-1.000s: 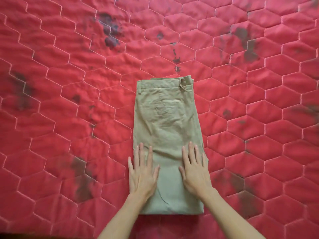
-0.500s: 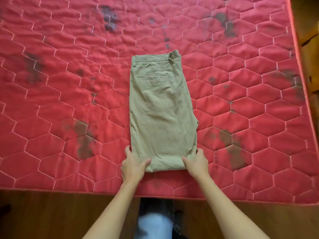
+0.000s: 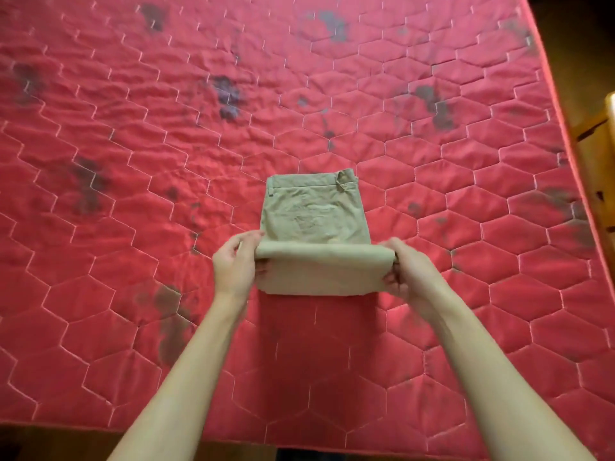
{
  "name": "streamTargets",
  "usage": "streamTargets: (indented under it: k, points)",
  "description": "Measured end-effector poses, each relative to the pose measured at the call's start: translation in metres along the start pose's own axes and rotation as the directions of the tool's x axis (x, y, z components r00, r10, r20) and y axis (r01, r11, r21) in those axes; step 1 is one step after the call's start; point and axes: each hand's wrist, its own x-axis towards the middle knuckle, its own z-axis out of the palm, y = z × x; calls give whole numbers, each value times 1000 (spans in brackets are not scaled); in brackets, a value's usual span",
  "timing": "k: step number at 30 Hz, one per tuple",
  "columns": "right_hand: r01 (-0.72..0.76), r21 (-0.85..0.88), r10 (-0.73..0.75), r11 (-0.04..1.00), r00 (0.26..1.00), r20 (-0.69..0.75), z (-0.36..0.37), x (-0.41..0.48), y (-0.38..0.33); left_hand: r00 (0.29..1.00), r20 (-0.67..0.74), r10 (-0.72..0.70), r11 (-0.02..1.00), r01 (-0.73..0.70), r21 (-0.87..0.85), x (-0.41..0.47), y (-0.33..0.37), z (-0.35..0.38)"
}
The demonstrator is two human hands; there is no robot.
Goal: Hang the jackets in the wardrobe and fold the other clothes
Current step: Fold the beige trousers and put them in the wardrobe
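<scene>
Looking at a pair of khaki trousers (image 3: 316,214) mid-fold on the red quilted mattress (image 3: 133,168). Sitting roughly in the middle of the visible part, well in from the near edge and well in from the right edge. Already narrowed down to a leg-wide strip, with the waistband (image 3: 306,183) end lying flat toward the far edge. Got the near end lifted clear of the mattress and curled up and over toward the waistband, not yet laid down.

Holding that lifted end by both sides. Left grip (image 3: 234,266) with fingers curled round the left side of the fold, right grip (image 3: 411,274) pinching the right side the same way. Both clenched on cloth, nothing else in either.

Progress-wise, reckon this piece is nearly done. Just need to lay the raised half down onto the waistband half, line up the edges and smooth it flat. Maybe one more fold after that for a tighter bundle, hard to say from here.

As for everything else in the task: no jackets, no wardrobe and no other clothes anywhere in view. So can't tell how much of that is done or left. Going by this view alone, only one garment accounted for, and that one not quite finished.

Around it: dark blotches (image 3: 228,94) scattered over the mattress cover. Also a bit of wooden furniture (image 3: 599,134) just past the right edge, and dark floor (image 3: 50,444) below the near edge.
</scene>
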Motion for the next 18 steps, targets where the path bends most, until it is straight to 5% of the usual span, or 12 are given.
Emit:
streamTargets:
  k: [6,8,9,10,12,14,18]
  points:
    - [48,105,-36,993,993,-116,48,99,-89,998,-59,-20,998,16,-59,113,44,50]
    - [113,88,-100,990,985,-142,63,136,-99,999,-46,21,995,-16,98,149,33,63]
    - [183,-69,-192,981,968,-159,68,154,-95,999,7,48,967,-48,250,163,23,68]
    - [248,-340,-314,907,937,-152,71,169,-83,992,99,72,884,-110,454,172,8,71]
    - [282,-766,-466,578,884,-27,71,189,-45,944,299,137,527,-325,785,178,-29,78]
    - [260,-885,-469,385,882,55,74,193,-5,902,389,187,243,-426,872,175,-61,84]
    - [208,-936,-571,283,821,10,76,205,35,869,376,323,193,-449,872,181,-91,89]
